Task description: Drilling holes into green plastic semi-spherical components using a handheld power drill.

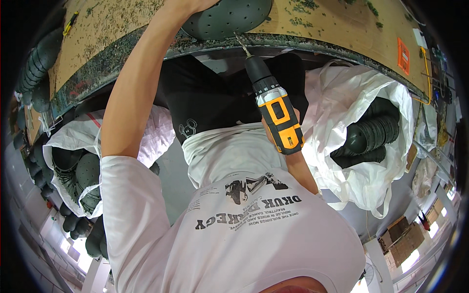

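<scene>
A dark green, domed oval shell dotted with small holes lies at the near edge of the table. My left hand rests at its upper left side; the fingers run out of the picture at the top. A yellow and black cordless drill is gripped in my right hand, which is mostly hidden behind the tool. Its bit points up and left, with the tip beside the shell's near rim. Whether the tip touches the shell, I cannot tell.
Green crumbs litter the brown tabletop. A yellow cutter knife and an orange flat item lie on it. White sacks of stacked dark shells stand at left and right. More shells are stacked at far left.
</scene>
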Motion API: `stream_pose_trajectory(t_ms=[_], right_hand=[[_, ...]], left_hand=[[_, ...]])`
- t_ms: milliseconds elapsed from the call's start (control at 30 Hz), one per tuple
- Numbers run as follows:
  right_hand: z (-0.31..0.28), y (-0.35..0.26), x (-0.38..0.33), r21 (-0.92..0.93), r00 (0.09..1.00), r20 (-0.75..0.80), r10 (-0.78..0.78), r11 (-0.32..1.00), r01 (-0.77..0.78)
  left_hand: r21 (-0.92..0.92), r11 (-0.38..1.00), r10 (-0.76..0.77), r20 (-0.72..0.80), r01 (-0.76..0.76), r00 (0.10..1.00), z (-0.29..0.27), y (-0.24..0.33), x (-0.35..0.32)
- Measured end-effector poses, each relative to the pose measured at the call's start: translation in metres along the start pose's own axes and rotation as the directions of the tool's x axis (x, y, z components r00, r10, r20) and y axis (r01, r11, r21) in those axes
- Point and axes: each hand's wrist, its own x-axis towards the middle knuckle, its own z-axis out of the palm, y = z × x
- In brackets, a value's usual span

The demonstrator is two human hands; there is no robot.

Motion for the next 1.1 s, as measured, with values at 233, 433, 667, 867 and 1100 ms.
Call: stream_pose_trajectory(t_ms=[233,433,667,867,1100], right_hand=[[0.0,-0.036,0.021,0.486,0.937,0.099,0.335,0.805,-0.339],[0.014,-0.015,0.057,0.338,0.967,0.098,0.235,0.906,-0.254],[0.011,-0.015,0.055,0.315,0.994,0.046,0.103,0.942,-0.112],[0.004,-0.023,0.043,0.312,0.992,0.029,0.12,0.942,-0.123],[-0.034,-0.029,-0.005,0.007,0.948,-0.029,0.318,0.948,-0.318]], left_hand=[[-0.02,1.0,0.01,-0.007,-0.011,1.0,-0.001,0.0,-0.001],[-0.041,0.998,-0.042,-0.026,0.041,0.999,0.001,0.004,-0.002],[-0.054,0.998,-0.021,-0.044,0.018,0.999,0.001,0.006,-0.003],[-0.091,0.995,-0.043,-0.009,0.042,0.999,0.002,0.01,-0.003],[-0.034,0.998,-0.053,-0.041,0.052,0.998,0.003,0.006,-0.003]])
